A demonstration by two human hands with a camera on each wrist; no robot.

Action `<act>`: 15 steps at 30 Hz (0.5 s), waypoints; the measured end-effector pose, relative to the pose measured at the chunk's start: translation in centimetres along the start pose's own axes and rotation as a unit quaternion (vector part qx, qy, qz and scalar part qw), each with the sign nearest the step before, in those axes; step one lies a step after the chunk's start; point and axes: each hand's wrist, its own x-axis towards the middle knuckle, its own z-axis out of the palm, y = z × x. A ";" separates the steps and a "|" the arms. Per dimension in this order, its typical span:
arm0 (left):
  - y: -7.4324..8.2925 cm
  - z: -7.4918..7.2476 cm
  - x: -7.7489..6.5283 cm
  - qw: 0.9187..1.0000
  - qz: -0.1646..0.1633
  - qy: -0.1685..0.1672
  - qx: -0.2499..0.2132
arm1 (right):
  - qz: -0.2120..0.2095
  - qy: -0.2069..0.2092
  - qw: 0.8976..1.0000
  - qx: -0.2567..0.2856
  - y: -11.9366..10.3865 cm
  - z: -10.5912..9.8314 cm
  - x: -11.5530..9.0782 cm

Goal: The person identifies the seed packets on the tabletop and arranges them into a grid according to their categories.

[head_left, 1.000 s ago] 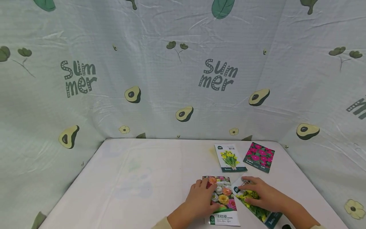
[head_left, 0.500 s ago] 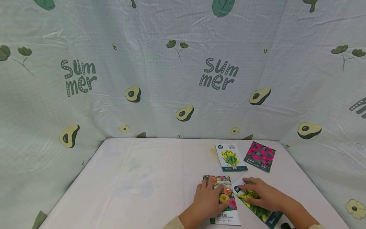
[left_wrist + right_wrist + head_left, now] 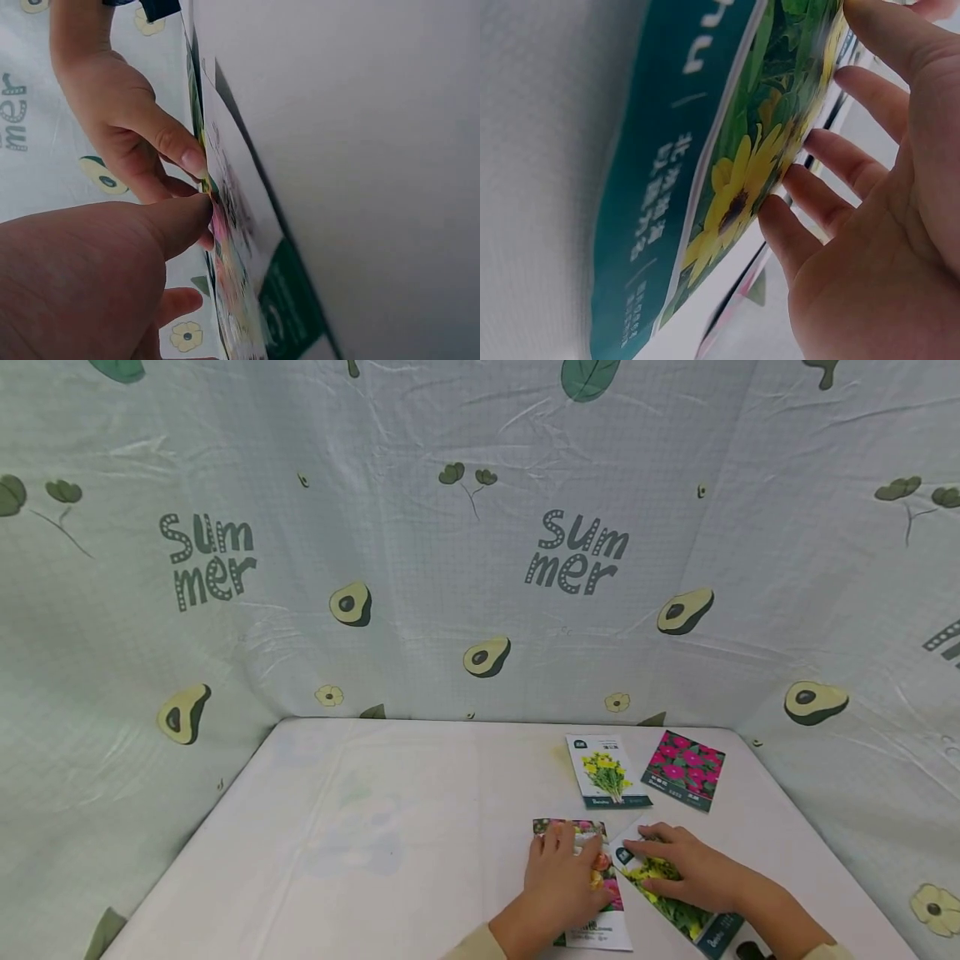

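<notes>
A flower seed packet [image 3: 613,935] with multicoloured blooms and a white lower band lies flat on the white table. My left hand [image 3: 564,885] rests on it, palm down with fingers spread, hiding much of the picture. To its right lies a tilted packet with yellow flowers [image 3: 678,912] and a dark green band. On that one rests my right hand [image 3: 701,870]. The right wrist view has the right hand [image 3: 885,195] with separated fingertips touching the face of the yellow-flower packet [image 3: 739,195]. In the left wrist view, the left thumb [image 3: 184,225] touches the multicoloured packet [image 3: 236,262].
Behind the hands lie two more packets: a white one with a yellow bouquet [image 3: 607,774] and a tilted one with magenta flowers [image 3: 686,768]. A small black object [image 3: 750,951] sits by the right forearm. Printed cloth [image 3: 420,543] hangs around the table [image 3: 375,827].
My left hand has slid to the right across the multicoloured packet, covering more of its middle. My right hand and the packets have stayed about where they were.
</notes>
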 end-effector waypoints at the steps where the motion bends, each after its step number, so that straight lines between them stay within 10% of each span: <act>1: 0.1 0.1 0.1 1.000 0.000 -0.001 0.004 | 0.003 0.000 1.000 0.000 0.0 0.0 0.0; 15: 0.5 0.5 0.5 1.000 -0.015 -0.011 0.018 | 0.020 0.003 1.000 -0.021 0.2 0.5 0.3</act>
